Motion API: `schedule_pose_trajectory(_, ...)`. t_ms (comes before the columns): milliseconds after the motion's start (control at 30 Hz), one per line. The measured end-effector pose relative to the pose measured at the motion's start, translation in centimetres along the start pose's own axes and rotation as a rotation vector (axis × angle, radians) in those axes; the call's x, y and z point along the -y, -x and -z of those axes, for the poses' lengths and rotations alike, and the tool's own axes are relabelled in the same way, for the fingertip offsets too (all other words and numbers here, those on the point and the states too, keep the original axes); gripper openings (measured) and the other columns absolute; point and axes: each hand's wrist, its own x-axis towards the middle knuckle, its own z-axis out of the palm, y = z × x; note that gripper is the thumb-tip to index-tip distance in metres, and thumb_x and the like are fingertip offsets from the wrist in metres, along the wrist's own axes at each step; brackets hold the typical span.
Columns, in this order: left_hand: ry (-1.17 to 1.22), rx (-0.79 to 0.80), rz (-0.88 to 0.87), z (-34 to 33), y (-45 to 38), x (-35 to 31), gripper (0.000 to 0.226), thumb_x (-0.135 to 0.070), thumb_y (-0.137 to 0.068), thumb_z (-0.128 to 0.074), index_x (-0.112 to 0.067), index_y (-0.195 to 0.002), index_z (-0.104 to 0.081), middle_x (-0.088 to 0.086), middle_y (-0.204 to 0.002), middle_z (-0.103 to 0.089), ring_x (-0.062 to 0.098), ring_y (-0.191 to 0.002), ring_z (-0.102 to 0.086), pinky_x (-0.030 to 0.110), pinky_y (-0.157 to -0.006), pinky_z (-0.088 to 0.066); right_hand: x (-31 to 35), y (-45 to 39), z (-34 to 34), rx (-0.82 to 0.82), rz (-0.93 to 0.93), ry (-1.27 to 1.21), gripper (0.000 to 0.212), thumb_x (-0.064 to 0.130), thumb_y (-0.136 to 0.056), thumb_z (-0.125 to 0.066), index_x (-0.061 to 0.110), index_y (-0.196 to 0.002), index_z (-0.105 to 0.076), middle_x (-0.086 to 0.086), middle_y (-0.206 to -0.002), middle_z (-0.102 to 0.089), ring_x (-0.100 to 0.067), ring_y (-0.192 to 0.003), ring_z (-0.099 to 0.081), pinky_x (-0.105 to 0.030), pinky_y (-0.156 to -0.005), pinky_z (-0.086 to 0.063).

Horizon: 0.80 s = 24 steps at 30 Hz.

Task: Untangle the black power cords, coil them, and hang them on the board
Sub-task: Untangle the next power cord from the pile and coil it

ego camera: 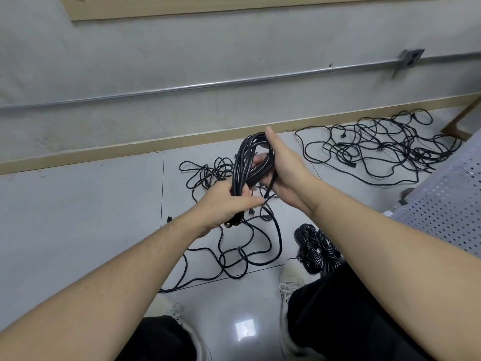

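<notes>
At the centre of the frame, your two bare hands hold a half-made coil of black power cord [247,162] above a pale tiled floor [78,217]. Your left hand [229,204] grips the lower end of the coil, its fingers [251,200] curled round the gathered loops. Your right hand [281,168] is at the upper end, the thumb straight along the top of the loops and the other fingers wrapped behind the bundle. A free tail of the same cord drops from the coil to a loose heap of cord [234,246] on the floor just below your hands.

Toward the upper right of the frame, a larger tangle of black cords [377,147] lies spread by the skirting board, untouched. At lower right, beside your right shoe, two finished coils [317,251] rest on the floor. A white perforated board [447,201] shows at the right edge.

You appear to be mid-coil on one cord, with most cords not yet sorted. The next move likely calls for drawing the slack tail up into another loop while the left-hand grip keeps the bundle together.
</notes>
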Motion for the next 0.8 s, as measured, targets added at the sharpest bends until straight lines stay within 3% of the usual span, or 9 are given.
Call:
schedule_pose_trajectory(133, 0.082, 0.103, -0.004, -1.2, 0.2, 0.2, 0.046, -0.005, -0.078, -0.08, -0.025, -0.059, -0.044, -0.007, -0.056, -0.04, 0.016, -0.057, -0.043, 0.031, -0.061, -0.04, 0.1, -0.2, -0.7, -0.111, 0.06, -0.111, 0.028, 0.041, -0.102, -0.06, 0.017, -0.101, -0.047, 0.006, -0.053, -0.031, -0.009, -0.042, -0.034, -0.024, -0.041, -0.036)
schedule_pose_trajectory(267, 0.225, 0.189, -0.028, -1.4, 0.6, -1.0, 0.039, 0.005, -0.08, -0.071, -0.015, -0.071, -0.04, -0.007, -0.06, -0.05, 0.006, -0.06, -0.055, 0.016, -0.058, -0.047, 1.1, -0.4, -0.6, -0.113, 0.017, -0.261, 0.031, 0.036, -0.102, -0.061, 0.021, -0.085, -0.041, 0.007, -0.053, -0.021, -0.006, -0.041, -0.017, -0.019, -0.036, -0.019)
schedule_pose_trajectory(367, 0.3, 0.223, -0.07, -1.3, 0.8, -1.5, 0.03, 0.002, -0.077, -0.071, -0.013, -0.074, -0.045, 0.009, -0.083, -0.057, 0.016, -0.084, -0.064, 0.032, -0.088, -0.054, 1.6, -0.3, -0.4, -0.041, -0.021, -0.298, 0.03, 0.038, -0.102, -0.061, 0.02, -0.083, -0.045, 0.007, -0.055, -0.017, -0.006, -0.04, -0.017, -0.019, -0.035, -0.02)
schedule_pose_trajectory(400, 0.311, 0.211, -0.072, -1.4, 1.0, -1.6, 0.026, 0.001, -0.077, -0.07, -0.012, -0.076, -0.048, 0.009, -0.085, -0.056, 0.02, -0.082, -0.063, 0.037, -0.088, -0.053, 1.5, -0.2, -0.3, -0.016, -0.032, -0.293, 0.029, 0.039, -0.102, -0.06, 0.02, -0.085, -0.046, 0.006, -0.056, -0.018, -0.006, -0.041, -0.019, -0.019, -0.036, -0.023)
schedule_pose_trajectory(467, 0.295, 0.167, -0.055, -1.7, 1.1, -1.0, 0.024, 0.005, -0.083, -0.071, -0.011, -0.08, -0.052, 0.005, -0.081, -0.052, 0.024, -0.078, -0.058, 0.035, -0.08, -0.058, 1.2, -0.2, -0.2, 0.025, -0.057, -0.244, 0.031, 0.046, -0.103, -0.056, 0.018, -0.092, -0.051, 0.004, -0.058, -0.03, -0.01, -0.046, -0.031, -0.022, -0.041, -0.035)
schedule_pose_trajectory(533, 0.273, 0.127, -0.044, -1.6, 1.3, -0.9, 0.024, 0.009, -0.09, -0.067, -0.01, -0.084, -0.053, 0.001, -0.076, -0.055, 0.025, -0.077, -0.057, 0.028, -0.069, -0.058, 0.8, 0.0, 0.3, 0.061, -0.099, -0.12, 0.044, 0.055, -0.105, -0.041, 0.015, -0.104, -0.058, -0.003, -0.066, -0.052, -0.017, -0.055, -0.05, -0.028, -0.054, -0.049)
schedule_pose_trajectory(600, 0.317, 0.067, -0.047, -1.1, 1.2, -1.2, 0.023, 0.002, -0.087, -0.072, -0.011, -0.086, -0.052, -0.004, -0.074, -0.065, 0.022, -0.077, -0.065, 0.029, -0.064, -0.056, 0.1, 0.4, 0.7, 0.109, -0.158, 0.109, 0.045, 0.048, -0.108, -0.032, 0.014, -0.106, -0.061, -0.005, -0.074, -0.066, -0.019, -0.062, -0.064, -0.031, -0.063, -0.055)
schedule_pose_trajectory(700, 0.459, -0.126, -0.055, 0.1, 0.3, -1.8, 0.019, -0.011, -0.081, -0.073, -0.019, -0.085, -0.057, 0.004, -0.075, -0.06, 0.022, -0.069, -0.06, 0.031, -0.058, -0.049, -1.1, 1.4, 0.8, 0.264, -0.239, 0.593, 0.025, 0.022, -0.104, -0.038, 0.014, -0.101, -0.061, -0.003, -0.08, -0.066, -0.014, -0.069, -0.068, -0.029, -0.063, -0.054)
schedule_pose_trajectory(800, 0.599, -0.319, -0.061, 1.1, -0.5, -2.0, 0.025, -0.008, -0.088, -0.069, -0.027, -0.075, -0.059, -0.002, -0.068, -0.054, 0.017, -0.063, -0.051, 0.034, -0.063, -0.042, -2.1, 2.0, 0.4, 0.499, -0.373, 0.852, 0.03, 0.021, -0.105, -0.034, 0.016, -0.109, -0.064, -0.005, -0.104, -0.077, -0.015, -0.095, -0.071, -0.026, -0.075, -0.052)
